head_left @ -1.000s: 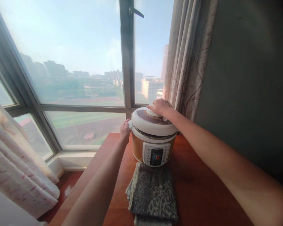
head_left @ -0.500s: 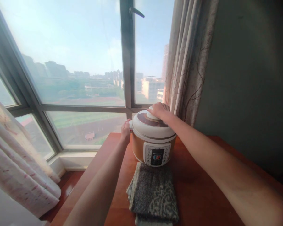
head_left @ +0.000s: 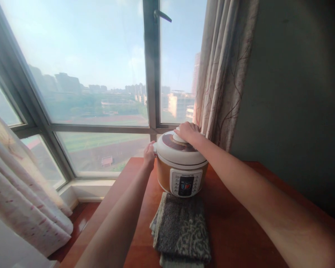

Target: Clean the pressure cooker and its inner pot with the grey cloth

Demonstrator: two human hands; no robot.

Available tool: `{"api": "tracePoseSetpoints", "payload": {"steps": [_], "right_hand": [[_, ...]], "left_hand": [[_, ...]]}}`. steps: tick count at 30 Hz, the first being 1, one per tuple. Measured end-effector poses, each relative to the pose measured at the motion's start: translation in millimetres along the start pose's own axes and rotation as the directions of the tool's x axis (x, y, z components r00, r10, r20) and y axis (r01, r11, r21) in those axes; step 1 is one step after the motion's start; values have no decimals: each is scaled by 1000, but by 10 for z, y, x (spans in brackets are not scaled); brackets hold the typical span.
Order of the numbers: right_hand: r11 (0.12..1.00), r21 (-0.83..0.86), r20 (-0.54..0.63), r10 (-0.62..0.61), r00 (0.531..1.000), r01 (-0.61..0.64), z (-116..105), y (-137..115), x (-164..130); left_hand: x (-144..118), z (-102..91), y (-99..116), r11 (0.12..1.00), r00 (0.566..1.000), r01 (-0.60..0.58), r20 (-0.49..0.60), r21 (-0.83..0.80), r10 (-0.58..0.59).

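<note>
An electric pressure cooker [head_left: 163, 173], white and gold with a dark control panel, stands upright on a reddish wooden table [head_left: 226, 223]. My left hand [head_left: 149, 154] is closed around the white side handle at the cooker's left. On top, my right hand [head_left: 188, 131] grips the white knob of the lid [head_left: 167, 143], its fingers partly hidden behind the knob. The lid sits on the cooker body. Directly in front of the cooker lies a folded grey towel [head_left: 181, 227] with a pale pattern.
Behind the table are a large window [head_left: 100, 128] and a patterned curtain [head_left: 220, 82]. Another curtain [head_left: 22, 197] hangs at the left. A dark wall [head_left: 290, 93] rises on the right, beyond the table's edge.
The right hand and the lid knob look turned or shifted very slightly. The left hand, cooker body and towel stay in place.
</note>
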State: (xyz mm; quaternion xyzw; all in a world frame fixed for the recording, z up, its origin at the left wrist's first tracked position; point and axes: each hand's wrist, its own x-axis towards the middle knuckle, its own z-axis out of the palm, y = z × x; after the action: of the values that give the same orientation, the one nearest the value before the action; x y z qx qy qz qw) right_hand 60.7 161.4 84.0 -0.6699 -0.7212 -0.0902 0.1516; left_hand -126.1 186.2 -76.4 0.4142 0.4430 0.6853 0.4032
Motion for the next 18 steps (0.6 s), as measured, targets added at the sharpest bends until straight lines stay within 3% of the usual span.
{"api": "tracePoseSetpoints", "payload": {"steps": [12, 18], "right_hand": [[973, 125, -63, 202, 977, -193, 58, -167, -26], [981, 142, -143, 149, 979, -129, 148, -100, -33]], "left_hand": [[41, 18, 35, 1000, 1000, 11, -12, -9, -11], [11, 11, 65, 1000, 1000, 1, 5, -14, -1]]}}
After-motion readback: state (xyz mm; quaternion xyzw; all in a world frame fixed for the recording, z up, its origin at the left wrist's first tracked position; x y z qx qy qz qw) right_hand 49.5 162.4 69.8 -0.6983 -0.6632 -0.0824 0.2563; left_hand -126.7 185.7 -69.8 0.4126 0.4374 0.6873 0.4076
